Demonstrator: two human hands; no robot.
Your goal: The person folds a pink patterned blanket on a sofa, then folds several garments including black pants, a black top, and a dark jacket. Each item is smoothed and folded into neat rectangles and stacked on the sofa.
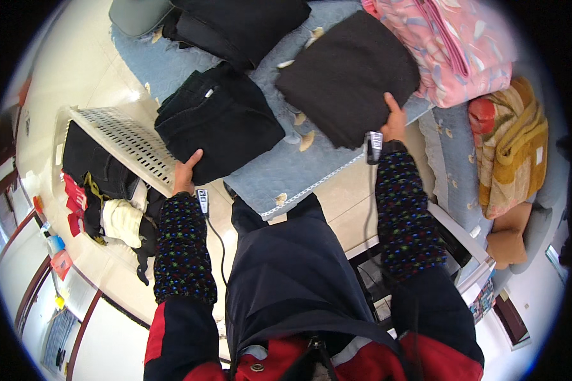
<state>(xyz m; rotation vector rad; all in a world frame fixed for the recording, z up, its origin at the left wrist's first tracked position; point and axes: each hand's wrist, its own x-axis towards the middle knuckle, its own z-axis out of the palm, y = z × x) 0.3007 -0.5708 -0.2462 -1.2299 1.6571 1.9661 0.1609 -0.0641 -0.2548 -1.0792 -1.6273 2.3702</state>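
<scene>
My left hand [186, 172] grips the near left edge of a folded black garment [219, 124], thumb on top and fingers hidden beneath. A small white tag shows on that garment, and its left part reaches past the edge of the blue quilted cover [267, 183]. My right hand [394, 123] has hold of the right edge of a folded dark brown cloth garment [348, 76], the thumb lying on its top. Whether either garment is fully lifted off the cover, I cannot tell. Another folded black garment [238, 28] lies farther back.
On the left, a white plastic laundry basket [124, 138] stands tilted, with several clothes [121, 221] at its opening. A pink patterned folded blanket [486, 71] sits at the back right. Beyond it, a yellow-brown blanket [515, 152] and an orange-brown cushion [507, 243] rest on a sofa.
</scene>
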